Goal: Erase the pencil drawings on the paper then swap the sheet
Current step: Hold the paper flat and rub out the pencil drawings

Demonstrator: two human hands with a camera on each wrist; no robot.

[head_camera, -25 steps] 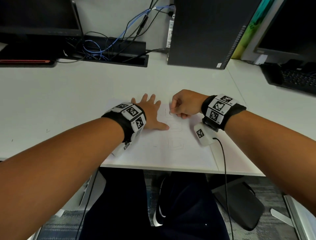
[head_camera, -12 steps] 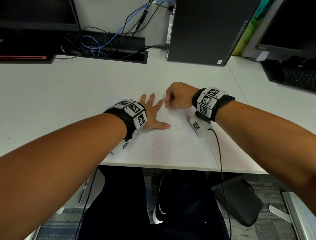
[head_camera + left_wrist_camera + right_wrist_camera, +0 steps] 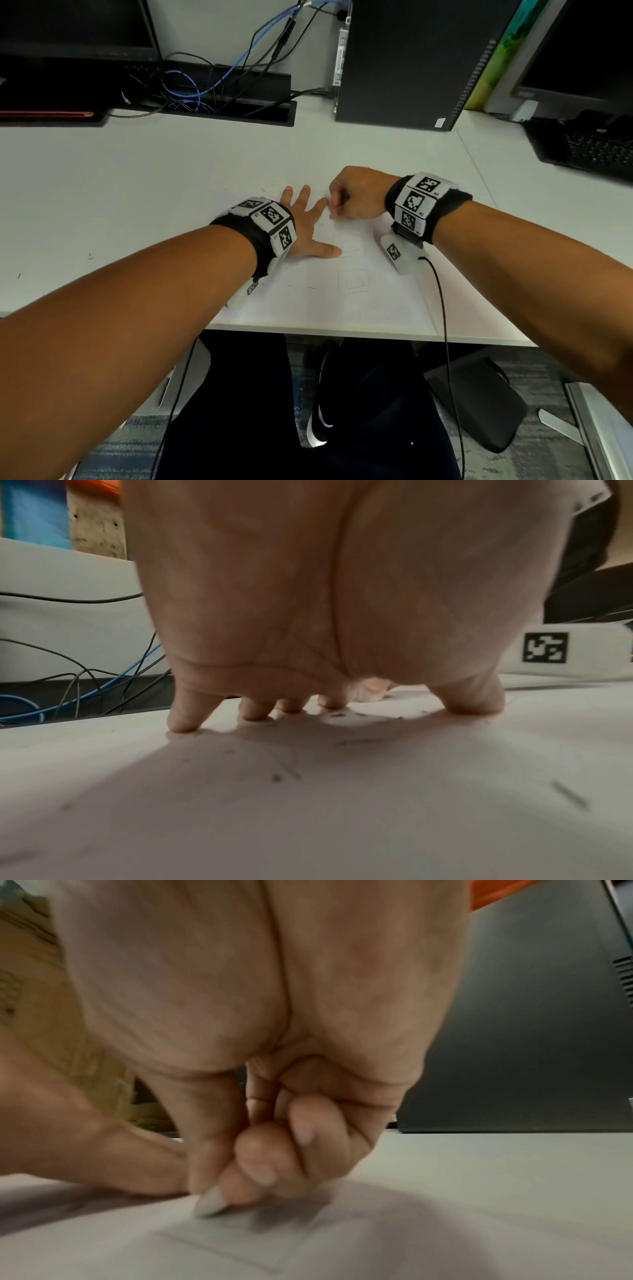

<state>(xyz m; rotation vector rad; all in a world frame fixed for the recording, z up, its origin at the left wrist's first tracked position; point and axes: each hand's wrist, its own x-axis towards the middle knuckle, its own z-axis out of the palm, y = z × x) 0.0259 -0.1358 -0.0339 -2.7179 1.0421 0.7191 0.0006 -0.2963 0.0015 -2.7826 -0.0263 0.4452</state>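
A white sheet of paper point(image 3: 329, 301) lies at the desk's near edge, with faint pencil squares point(image 3: 352, 281) drawn on it and eraser crumbs scattered about. My left hand point(image 3: 305, 222) presses flat on the sheet with fingers spread; in the left wrist view its fingertips point(image 3: 183, 721) stand on the paper point(image 3: 308, 804). My right hand point(image 3: 352, 198) is curled and pinches a small white eraser point(image 3: 209, 1202), its tip touching the paper point(image 3: 240, 1240) just above a faint square, right beside my left fingers.
A black computer tower point(image 3: 411, 61) stands at the back right, a cable tray with blue and black wires point(image 3: 212, 96) at the back middle. A keyboard point(image 3: 589, 147) lies far right, a monitor base point(image 3: 51, 113) far left. A black cable point(image 3: 442, 308) hangs from my right wrist.
My right hand with the eraser has moved up the sheet, away from me, towards the far squares. My left hand has stayed pressed on the paper.
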